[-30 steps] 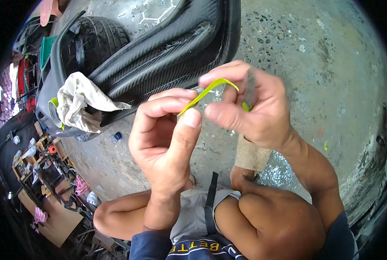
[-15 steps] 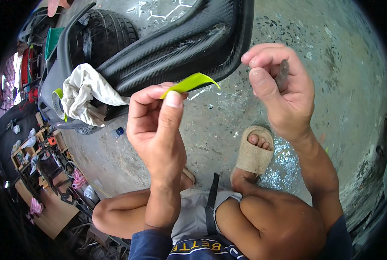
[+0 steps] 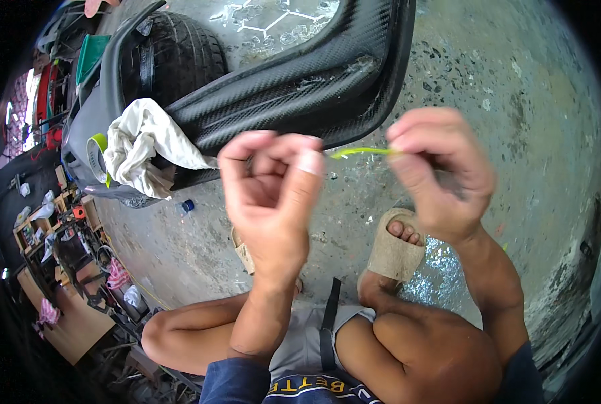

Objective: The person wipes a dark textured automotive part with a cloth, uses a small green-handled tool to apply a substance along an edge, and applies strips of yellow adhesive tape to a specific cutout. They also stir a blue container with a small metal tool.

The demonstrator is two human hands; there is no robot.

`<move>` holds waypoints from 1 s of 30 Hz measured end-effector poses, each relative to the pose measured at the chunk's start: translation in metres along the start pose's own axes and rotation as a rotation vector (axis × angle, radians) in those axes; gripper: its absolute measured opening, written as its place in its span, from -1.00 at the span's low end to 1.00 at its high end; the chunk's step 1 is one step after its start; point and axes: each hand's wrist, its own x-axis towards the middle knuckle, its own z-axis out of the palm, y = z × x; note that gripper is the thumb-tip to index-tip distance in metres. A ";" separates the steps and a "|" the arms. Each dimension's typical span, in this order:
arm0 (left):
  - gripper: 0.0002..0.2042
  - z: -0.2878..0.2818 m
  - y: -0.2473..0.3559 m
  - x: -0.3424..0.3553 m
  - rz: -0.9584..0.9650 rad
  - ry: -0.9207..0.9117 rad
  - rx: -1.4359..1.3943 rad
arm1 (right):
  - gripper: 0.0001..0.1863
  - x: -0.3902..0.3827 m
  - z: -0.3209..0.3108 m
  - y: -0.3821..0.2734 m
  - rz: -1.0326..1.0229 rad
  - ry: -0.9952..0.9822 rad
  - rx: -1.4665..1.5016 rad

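The right hand (image 3: 456,195) has its fingers clamped on 1 end of the yellow-green strip (image 3: 364,150), which runs sideways toward the left hand (image 3: 268,195); whether the left's blurred fingers touch, I cannot tell. Beyond lies a black panel (image 3: 273,101).

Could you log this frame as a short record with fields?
Left hand: thumb and fingers curled near one end of the strip; contact unclear
Right hand: pinches the other end of a thin yellow-green strip
Things: white cloth draped on a black carbon-patterned bumper; yellow-green tape roll beside the cloth
Rest: tyre; beige sandal; grey floor
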 end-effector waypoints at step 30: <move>-0.36 0.012 0.004 0.099 0.828 -0.357 1.154 | -0.64 0.059 -0.016 0.041 -0.320 -0.213 -0.448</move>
